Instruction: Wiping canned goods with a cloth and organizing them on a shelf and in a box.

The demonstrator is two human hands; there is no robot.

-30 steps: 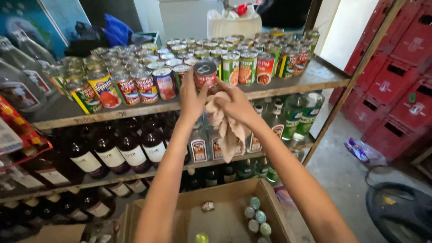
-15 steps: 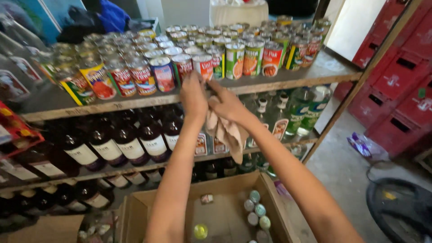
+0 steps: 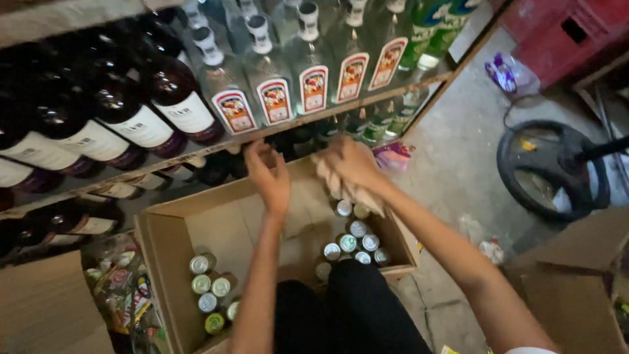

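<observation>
Open cardboard box [image 3: 171,244] on the floor, tins [image 3: 208,290] standing at its near-left and right corners. Above it, left hand [image 3: 270,178] empty, fingers loosely curled; right hand [image 3: 350,164] bunched around a pale cloth [image 3: 357,192] hanging over the box. Beyond: wooden shelf [image 3: 275,133] with clear bottles [image 3: 313,72] and dark bottles [image 3: 164,98].

I'm seeing dark bottles [image 3: 124,111] and clear bottles [image 3: 308,72] lining the shelf [image 3: 275,131], a tyre [image 3: 550,170] lying on the floor, red crates [image 3: 576,33] standing behind.
</observation>
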